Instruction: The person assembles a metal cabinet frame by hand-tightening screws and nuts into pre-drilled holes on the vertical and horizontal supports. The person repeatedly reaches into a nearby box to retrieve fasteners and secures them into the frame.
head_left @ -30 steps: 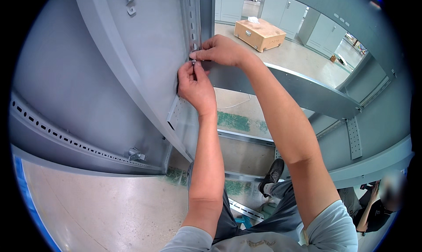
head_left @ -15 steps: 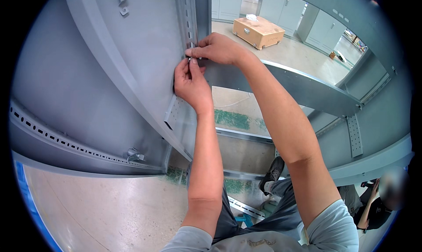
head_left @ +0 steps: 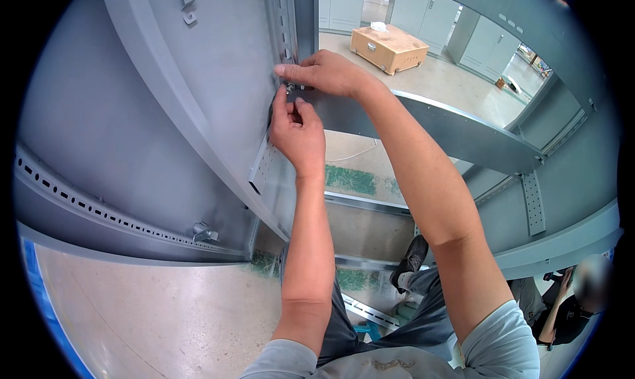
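Observation:
A small metal bolt point(head_left: 290, 88) sits where the grey crossbar point(head_left: 423, 124) meets the slotted upright post point(head_left: 283, 25) of a grey metal cabinet frame. Just below it, my left hand point(head_left: 299, 133) reaches up with the index fingertip at the bolt and the thumb held apart, so the hand is open. Above the bolt, my right hand point(head_left: 334, 73) has its thumb stretched out across the post. Its other fingers curve beside the post and are partly hidden there. Nothing shows in the gap between its thumb and fingers.
A grey cabinet panel point(head_left: 79, 114) curves along the left, with a perforated bracket point(head_left: 263, 170) below my hands. Another perforated bracket point(head_left: 533, 204) hangs at right. Beyond the frame stands a wooden box point(head_left: 390, 48). A person point(head_left: 565, 313) is at the lower right.
My left thumb has come away from the bolt and the hand has dropped slightly to the right. My right thumb has lifted and straightened, leaving the bolt more visible.

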Demonstrator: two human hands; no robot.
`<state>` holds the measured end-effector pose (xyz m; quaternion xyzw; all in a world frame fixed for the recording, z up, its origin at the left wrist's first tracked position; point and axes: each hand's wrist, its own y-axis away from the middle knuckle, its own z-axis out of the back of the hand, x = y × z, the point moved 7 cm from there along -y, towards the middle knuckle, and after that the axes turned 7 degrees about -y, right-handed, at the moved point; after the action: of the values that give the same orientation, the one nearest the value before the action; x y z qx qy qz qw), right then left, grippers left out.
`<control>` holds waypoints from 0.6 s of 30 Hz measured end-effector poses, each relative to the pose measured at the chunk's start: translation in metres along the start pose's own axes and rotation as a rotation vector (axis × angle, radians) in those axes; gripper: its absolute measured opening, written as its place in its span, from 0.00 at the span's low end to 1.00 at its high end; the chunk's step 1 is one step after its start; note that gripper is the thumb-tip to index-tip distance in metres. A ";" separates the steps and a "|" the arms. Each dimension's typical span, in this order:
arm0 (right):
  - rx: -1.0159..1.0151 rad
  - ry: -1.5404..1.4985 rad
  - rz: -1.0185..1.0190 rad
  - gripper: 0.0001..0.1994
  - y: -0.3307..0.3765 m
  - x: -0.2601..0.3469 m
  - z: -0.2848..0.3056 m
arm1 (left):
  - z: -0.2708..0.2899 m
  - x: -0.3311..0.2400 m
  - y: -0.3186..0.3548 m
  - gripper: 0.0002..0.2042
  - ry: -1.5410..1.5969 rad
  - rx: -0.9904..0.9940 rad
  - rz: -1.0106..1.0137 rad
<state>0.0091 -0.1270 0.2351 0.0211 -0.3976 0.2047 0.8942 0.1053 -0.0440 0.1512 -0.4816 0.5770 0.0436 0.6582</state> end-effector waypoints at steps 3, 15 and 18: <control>0.014 -0.014 -0.015 0.45 0.004 0.005 0.001 | 0.007 -0.013 -0.002 0.17 -0.180 -0.008 -0.267; -0.021 -0.057 -0.028 0.48 0.003 -0.002 0.003 | 0.007 -0.025 0.011 0.15 -0.258 0.043 -0.142; 0.012 -0.029 -0.041 0.47 -0.005 -0.002 0.003 | 0.005 -0.018 0.001 0.18 -0.346 0.126 -0.250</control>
<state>0.0080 -0.1325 0.2364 0.0378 -0.4086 0.1882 0.8923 0.1020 -0.0311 0.1639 -0.4928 0.3930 0.0076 0.7763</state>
